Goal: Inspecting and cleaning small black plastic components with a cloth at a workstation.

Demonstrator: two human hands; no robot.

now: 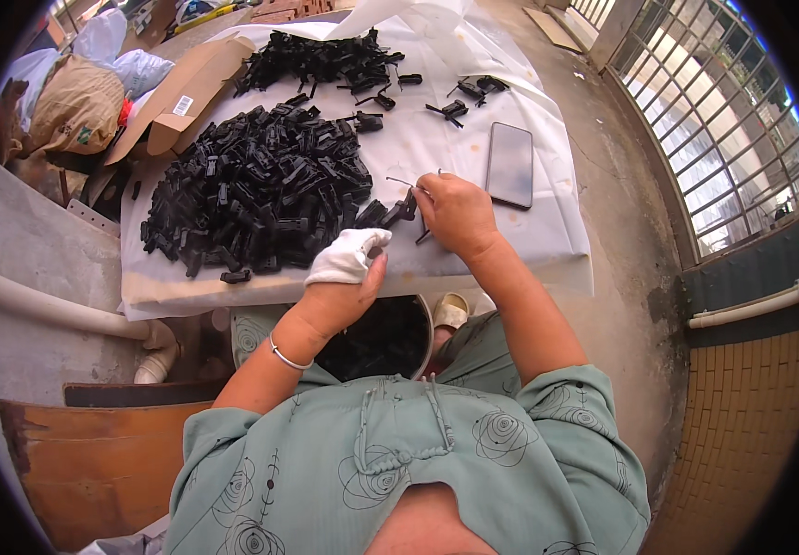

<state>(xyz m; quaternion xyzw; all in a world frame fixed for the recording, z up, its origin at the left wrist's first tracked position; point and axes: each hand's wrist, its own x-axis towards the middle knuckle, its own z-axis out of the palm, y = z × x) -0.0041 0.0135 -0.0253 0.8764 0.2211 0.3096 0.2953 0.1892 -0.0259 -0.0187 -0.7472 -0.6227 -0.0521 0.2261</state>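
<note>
My left hand point(348, 264), in a white glove that leaves the thumb bare, is curled closed at the table's near edge. What it holds, if anything, is hidden. A small black plastic part point(371, 215) shows just beyond the glove. My bare right hand point(458, 215) pinches another black plastic part point(405, 205), its fingertips covering one end. Thin dark strips stick out around those fingers. To the left of both hands lies a large heap of similar black plastic parts point(260, 180).
A second pile of black parts point(321, 60) with thin strips lies at the back of the white-covered table point(547, 245). A phone point(509, 165) rests at the right. Cardboard point(180, 92) and bags point(75, 102) stand left. Below the near edge, a round container point(376, 338) holds dark pieces.
</note>
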